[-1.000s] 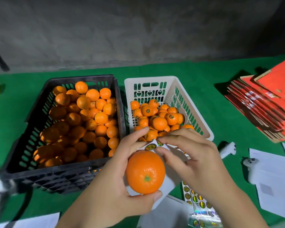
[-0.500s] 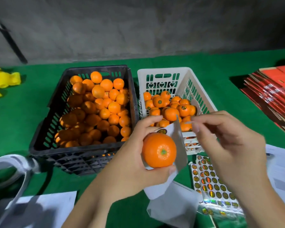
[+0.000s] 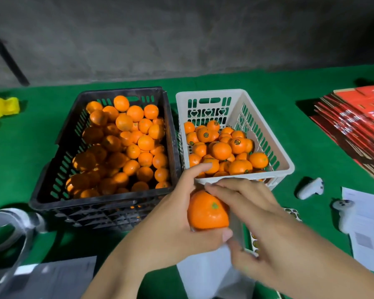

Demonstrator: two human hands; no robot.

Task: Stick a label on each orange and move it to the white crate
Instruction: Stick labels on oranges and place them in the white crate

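Note:
My left hand (image 3: 171, 225) grips one orange (image 3: 206, 212) just in front of the white crate (image 3: 288, 169), with a white backing sheet (image 3: 205, 275) hanging behind and below it. The straight fingers of my right hand (image 3: 261, 221) lie across the top of that orange; any label under them is hidden. The white crate holds several labelled oranges (image 3: 221, 150). On its left, the black crate (image 3: 99, 203) is full of plain oranges (image 3: 134, 137). A sheet of round stickers (image 3: 292, 213) peeks out behind my right hand.
Everything sits on a green cloth. A stack of flat red cartons (image 3: 354, 126) lies at the right, with two white controllers (image 3: 310, 188) and printed papers (image 3: 369, 231) nearer. A yellow object (image 3: 2, 107) is far left, a grey loop (image 3: 9, 223) and paper (image 3: 52, 277) bottom left.
My right hand, which had lifted away to the right pinching a label, has come back down onto the top of the orange. My left hand kept hold of the orange.

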